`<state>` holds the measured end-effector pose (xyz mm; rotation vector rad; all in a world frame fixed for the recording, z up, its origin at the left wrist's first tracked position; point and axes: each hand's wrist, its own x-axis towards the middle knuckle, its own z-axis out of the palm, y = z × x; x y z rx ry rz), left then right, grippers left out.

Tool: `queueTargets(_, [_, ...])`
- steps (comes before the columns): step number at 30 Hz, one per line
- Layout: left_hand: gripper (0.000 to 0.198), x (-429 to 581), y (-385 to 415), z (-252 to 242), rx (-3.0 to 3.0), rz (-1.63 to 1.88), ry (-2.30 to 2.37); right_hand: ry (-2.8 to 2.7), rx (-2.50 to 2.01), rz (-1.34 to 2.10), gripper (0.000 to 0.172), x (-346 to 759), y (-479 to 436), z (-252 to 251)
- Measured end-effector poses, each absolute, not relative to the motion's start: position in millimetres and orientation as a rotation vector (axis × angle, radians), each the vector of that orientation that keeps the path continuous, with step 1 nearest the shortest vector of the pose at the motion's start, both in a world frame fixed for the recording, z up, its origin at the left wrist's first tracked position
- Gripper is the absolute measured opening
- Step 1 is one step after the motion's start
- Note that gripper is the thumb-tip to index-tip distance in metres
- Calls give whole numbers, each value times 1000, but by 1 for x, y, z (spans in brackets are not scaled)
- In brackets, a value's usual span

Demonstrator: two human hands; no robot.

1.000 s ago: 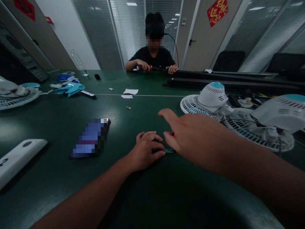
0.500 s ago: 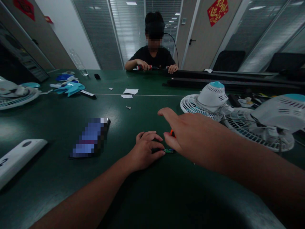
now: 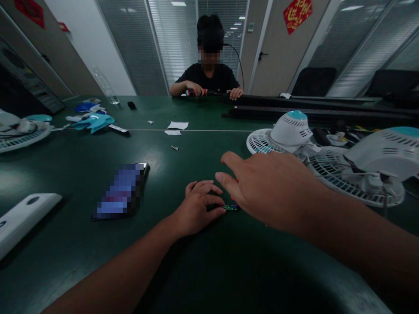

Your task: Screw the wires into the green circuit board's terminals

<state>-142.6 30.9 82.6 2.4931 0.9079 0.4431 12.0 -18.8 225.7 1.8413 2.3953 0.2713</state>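
A small green circuit board lies low over the green table, its left end pinched between the thumb and index finger of my left hand. The other fingers of that hand curl above the board. Just right of it, my right hand is held palm down and covers the board's right end. Its thumb and one finger point left. A bit of an orange-red tool shows under the right hand; the hand hides the rest, and its kind cannot be made out.
Left of my hands lie a phone and a white casing. White fan parts stand on the right. Paper scraps, blue pieces and black bars lie farther back. A person sits opposite, holding a red-and-black tool.
The right thumb has shifted left and up, and the right hand is turned slightly. Less of the orange-red tool's upper part shows. My left hand stays on the circuit board; the view shifts slightly.
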Motion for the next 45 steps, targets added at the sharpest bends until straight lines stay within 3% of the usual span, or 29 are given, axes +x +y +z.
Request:
queueTargets(3, [11, -143, 31, 83, 2497, 420, 913, 2354, 1848, 278, 28, 13, -17, 224])
queueTargets(12, [13, -143, 32, 82, 2479, 427, 911, 2440, 1827, 122, 42, 15, -18, 226])
queueTargets(32, [12, -143, 32, 81, 2477, 421, 913, 2547, 1828, 5, 47, 20, -15, 220])
queueTargets(36, [11, -142, 32, 81, 2479, 440, 910, 2533, 1833, 147, 43, 20, -16, 223])
queueTargets(40, [11, -142, 32, 83, 2470, 445, 911, 2489, 1845, 251, 52, 21, -16, 224])
queueTargets(45, [12, -143, 32, 83, 2470, 415, 908, 2417, 1813, 261, 34, 22, -14, 223])
